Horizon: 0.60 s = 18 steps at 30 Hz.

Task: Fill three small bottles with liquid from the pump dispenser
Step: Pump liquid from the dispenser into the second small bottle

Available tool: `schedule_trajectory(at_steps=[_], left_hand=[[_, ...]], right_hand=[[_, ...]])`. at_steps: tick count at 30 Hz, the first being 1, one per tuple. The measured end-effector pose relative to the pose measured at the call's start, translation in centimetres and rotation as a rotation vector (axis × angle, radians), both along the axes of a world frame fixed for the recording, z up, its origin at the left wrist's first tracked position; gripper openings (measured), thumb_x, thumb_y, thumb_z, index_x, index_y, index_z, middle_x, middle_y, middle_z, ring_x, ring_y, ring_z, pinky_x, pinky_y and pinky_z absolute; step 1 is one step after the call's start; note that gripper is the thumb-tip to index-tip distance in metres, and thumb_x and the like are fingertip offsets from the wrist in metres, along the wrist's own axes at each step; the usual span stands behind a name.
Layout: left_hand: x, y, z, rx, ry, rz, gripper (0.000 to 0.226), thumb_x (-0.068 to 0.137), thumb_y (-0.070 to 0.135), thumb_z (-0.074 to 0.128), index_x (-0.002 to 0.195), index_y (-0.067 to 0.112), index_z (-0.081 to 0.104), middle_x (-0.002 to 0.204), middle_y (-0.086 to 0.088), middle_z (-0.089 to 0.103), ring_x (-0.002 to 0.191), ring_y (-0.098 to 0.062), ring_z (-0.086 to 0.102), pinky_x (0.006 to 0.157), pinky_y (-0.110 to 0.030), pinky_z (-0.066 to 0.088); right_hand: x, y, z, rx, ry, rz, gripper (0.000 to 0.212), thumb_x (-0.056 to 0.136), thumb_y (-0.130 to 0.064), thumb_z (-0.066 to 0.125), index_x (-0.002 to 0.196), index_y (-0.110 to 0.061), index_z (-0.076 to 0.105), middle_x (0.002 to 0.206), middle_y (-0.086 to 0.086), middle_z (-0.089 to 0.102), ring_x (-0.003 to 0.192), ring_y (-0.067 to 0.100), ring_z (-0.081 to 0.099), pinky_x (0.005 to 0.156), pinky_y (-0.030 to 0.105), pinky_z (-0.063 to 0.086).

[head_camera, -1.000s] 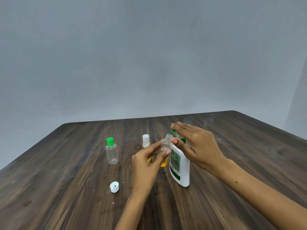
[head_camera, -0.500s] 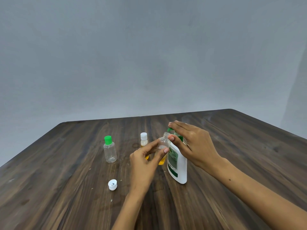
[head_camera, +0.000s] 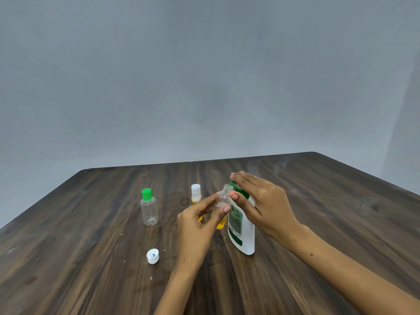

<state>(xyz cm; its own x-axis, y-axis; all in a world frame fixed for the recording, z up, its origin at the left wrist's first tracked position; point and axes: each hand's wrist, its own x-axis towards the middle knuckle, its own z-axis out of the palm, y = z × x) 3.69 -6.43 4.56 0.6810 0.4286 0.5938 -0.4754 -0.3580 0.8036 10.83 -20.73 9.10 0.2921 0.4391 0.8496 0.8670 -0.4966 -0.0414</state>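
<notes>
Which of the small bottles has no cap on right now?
The clear bottle held in the left hand beside the pump dispenser; its threaded neck is bare. The green-capped bottle and the white-capped bottle stand closed on the table.

On the table (head_camera: 318, 212), your left hand (head_camera: 195, 226) holds an open small bottle (head_camera: 222, 198) just left of the pump dispenser (head_camera: 242, 233), which your right hand (head_camera: 266, 205) tops. A capped bottle (head_camera: 149, 208) stands far left, another bottle (head_camera: 196, 194) behind your left hand, a loose cap (head_camera: 152, 256) near left.

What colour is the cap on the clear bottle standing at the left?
Green cap, clearest in the head view.
</notes>
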Motion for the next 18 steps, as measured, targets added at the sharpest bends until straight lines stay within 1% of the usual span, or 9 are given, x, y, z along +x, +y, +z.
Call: schedule_trajectory(at_steps=[2, 5, 8, 11, 13, 15, 18], left_hand=[[0.00, -0.01, -0.01, -0.002, 0.000, 0.005, 0.032, 0.070, 0.038, 0.075, 0.101, 0.042, 0.068, 0.089, 0.030, 0.071, 0.095, 0.006, 0.067, 0.077, -0.010, 0.050], [-0.09, -0.07, 0.11, -0.005, 0.008, 0.010, 0.031, 0.068, 0.039, 0.074, 0.098, 0.044, 0.067, 0.087, 0.035, 0.069, 0.094, 0.009, 0.066, 0.076, -0.007, 0.049], [-0.13, -0.13, 0.13, -0.008, 0.008, 0.006, 0.030, 0.068, 0.039, 0.073, 0.097, 0.045, 0.066, 0.085, 0.037, 0.068, 0.093, 0.012, 0.065, 0.075, -0.005, 0.047], [-0.10, -0.08, 0.00, -0.013, 0.003, 0.002, 0.031, 0.069, 0.039, 0.074, 0.099, 0.043, 0.068, 0.088, 0.033, 0.070, 0.095, 0.008, 0.066, 0.078, -0.009, 0.050], [-0.09, -0.01, -0.11, -0.020, 0.000, 0.000, 0.031, 0.070, 0.037, 0.076, 0.100, 0.041, 0.069, 0.091, 0.028, 0.072, 0.096, 0.005, 0.067, 0.081, -0.014, 0.051], [-0.05, 0.03, -0.17, -0.023, 0.000, -0.003, 0.031, 0.072, 0.033, 0.077, 0.102, 0.038, 0.070, 0.094, 0.025, 0.073, 0.097, 0.004, 0.067, 0.083, -0.017, 0.051], [-0.07, 0.04, -0.10, -0.014, 0.007, 0.002, 0.030, 0.072, 0.033, 0.077, 0.099, 0.043, 0.069, 0.090, 0.030, 0.071, 0.095, 0.007, 0.067, 0.078, -0.010, 0.050]], right_hand=[[0.04, -0.01, 0.34, -0.003, -0.001, -0.007, 0.066, 0.096, -0.059, 0.024, 0.109, -0.012, 0.069, 0.110, 0.000, 0.069, 0.102, 0.017, 0.065, 0.080, 0.021, 0.045], [0.12, 0.09, 0.81, -0.019, -0.007, -0.019, 0.065, 0.096, -0.058, 0.024, 0.111, -0.013, 0.068, 0.114, 0.000, 0.068, 0.104, 0.017, 0.064, 0.083, 0.021, 0.043], [0.13, 0.16, 0.52, -0.021, -0.011, -0.025, 0.065, 0.096, -0.058, 0.024, 0.110, -0.012, 0.069, 0.111, 0.001, 0.069, 0.101, 0.017, 0.065, 0.081, 0.021, 0.043], [0.05, 0.04, 0.24, -0.025, -0.020, -0.021, 0.066, 0.096, -0.058, 0.025, 0.109, -0.011, 0.069, 0.109, 0.001, 0.069, 0.101, 0.018, 0.066, 0.080, 0.023, 0.046], [0.05, -0.08, 0.38, -0.030, -0.017, -0.017, 0.066, 0.096, -0.059, 0.025, 0.110, -0.011, 0.068, 0.112, 0.001, 0.069, 0.104, 0.018, 0.064, 0.080, 0.025, 0.049], [0.11, -0.16, 0.66, -0.037, -0.009, -0.012, 0.066, 0.096, -0.059, 0.025, 0.113, -0.012, 0.067, 0.116, 0.000, 0.067, 0.107, 0.017, 0.063, 0.083, 0.024, 0.047], [0.16, -0.13, 0.75, -0.044, -0.016, -0.018, 0.067, 0.095, -0.060, 0.025, 0.114, -0.012, 0.067, 0.116, 0.001, 0.067, 0.106, 0.017, 0.063, 0.084, 0.022, 0.042]])
